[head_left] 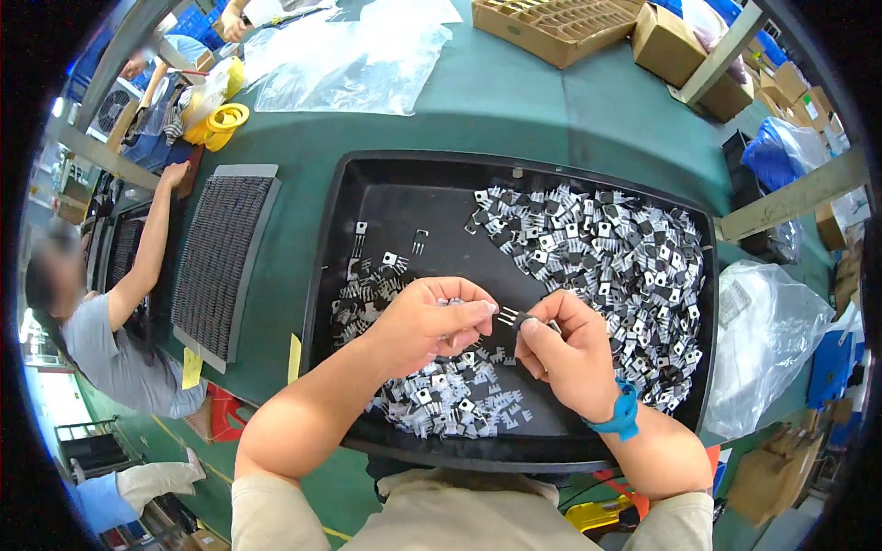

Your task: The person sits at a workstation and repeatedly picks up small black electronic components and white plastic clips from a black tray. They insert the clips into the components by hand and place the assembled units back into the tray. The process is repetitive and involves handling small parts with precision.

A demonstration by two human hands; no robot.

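Note:
Above a large black tray (514, 168), my right hand (570, 354) is closed on a small black transistor (522, 320); its three metal legs point left. My left hand (432, 326) is closed, thumb and forefinger pinched close to the leg tips; a bit of something pale shows among its fingers, too hidden to name. A big heap of transistors (597, 239) with metal tabs fills the tray's right side. Beneath and beside my left hand lies another heap of small pale toothed pieces (441, 404), with some black transistors among them.
A grey-edged panel with rows of dark parts (225, 248) lies left of the tray. Clear plastic bags (767, 340) lie to the right, plastic sheeting (354, 69) at the back. A divided cardboard box (551, 28) stands far off. A co-worker (119, 321) reaches across at left.

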